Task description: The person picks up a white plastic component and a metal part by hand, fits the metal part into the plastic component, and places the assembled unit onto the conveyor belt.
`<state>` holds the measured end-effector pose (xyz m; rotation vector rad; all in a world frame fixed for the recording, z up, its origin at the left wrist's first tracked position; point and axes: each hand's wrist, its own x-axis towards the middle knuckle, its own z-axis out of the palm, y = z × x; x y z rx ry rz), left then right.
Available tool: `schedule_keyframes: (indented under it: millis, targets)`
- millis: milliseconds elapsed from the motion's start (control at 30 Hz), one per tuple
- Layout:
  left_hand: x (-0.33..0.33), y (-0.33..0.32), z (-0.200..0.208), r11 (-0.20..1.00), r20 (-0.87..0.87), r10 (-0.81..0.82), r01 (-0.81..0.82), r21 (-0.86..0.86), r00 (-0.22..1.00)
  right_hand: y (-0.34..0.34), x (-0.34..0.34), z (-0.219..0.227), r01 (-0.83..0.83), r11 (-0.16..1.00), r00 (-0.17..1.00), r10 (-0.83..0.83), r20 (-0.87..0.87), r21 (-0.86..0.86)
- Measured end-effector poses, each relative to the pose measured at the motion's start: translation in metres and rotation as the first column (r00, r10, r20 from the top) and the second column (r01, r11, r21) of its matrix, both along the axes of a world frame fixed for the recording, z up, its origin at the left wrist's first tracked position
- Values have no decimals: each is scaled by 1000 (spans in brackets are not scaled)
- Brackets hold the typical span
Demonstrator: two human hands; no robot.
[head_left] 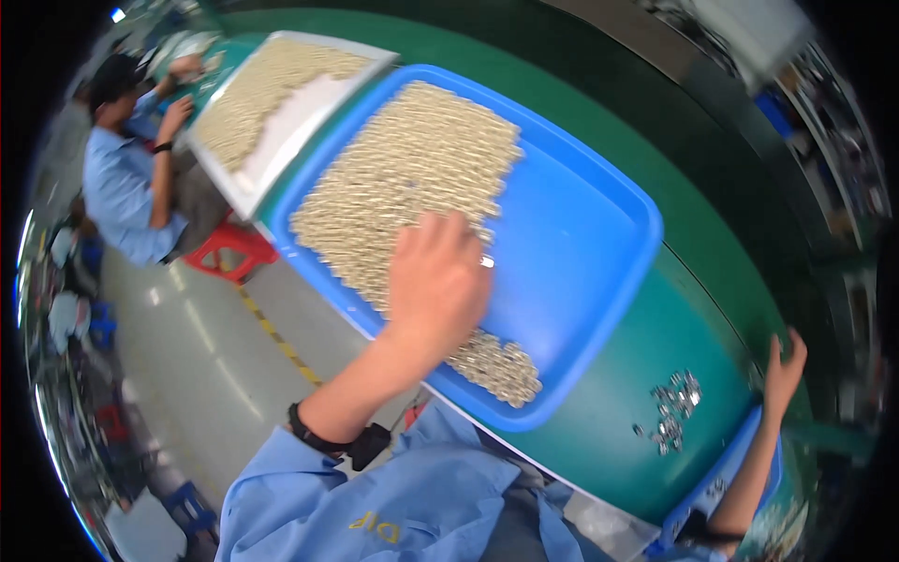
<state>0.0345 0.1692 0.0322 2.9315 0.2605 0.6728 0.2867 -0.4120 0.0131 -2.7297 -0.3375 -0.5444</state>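
My left hand [438,281] is over the blue tray [646,225], palm down with its fingers bent. A small shiny metal part [487,263] shows at the thumb side of its closed fingers. Rows of small pale-gold metal parts [403,159] fill the tray's left and far side, packed close together. A loose heap of similar parts [501,368] lies in the near corner, just past my left wrist. Off to the far right, my right hand [785,370] is raised with thumb and fingers apart, holding nothing visible. It is above the table's right end, near a second blue tray [773,468].
Several loose silver parts [672,412] lie on the green table [599,375] between the trays. A white tray [281,155] of pale parts stands beyond the blue one at left. A person in blue [131,178] sits there by a red stool [229,251]. Shelving [824,140] lines the right.
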Motion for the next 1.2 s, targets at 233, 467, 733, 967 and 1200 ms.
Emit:
schedule_keyframes:
  millis: [233, 467, 733, 967, 1200]
  targets:
    - [-12, -4, 7, 970, 106, -67, 90, -225, 992, 118, -201, 23, -184, 978, 951, 152, -269, -95]
    - [-31, -19, 10, 803, 395, -202, 383, -457, 896, 171, -244, 27, -200, 971, 939, 152, -308, -131]
    - [-62, -46, 9, 581, 533, -325, 609, -539, 781, 175, -251, 26, -41, 991, 968, 8, -249, -130]
    - [-84, -88, -2, 354, 619, -430, 754, -554, 657, 142, -247, -9, -55, 994, 967, 30, -254, -90]
    - [-98, -139, -30, 9, 634, -576, 780, -626, 515, 144, -258, -7, -93, 995, 992, 90, -84, -29]
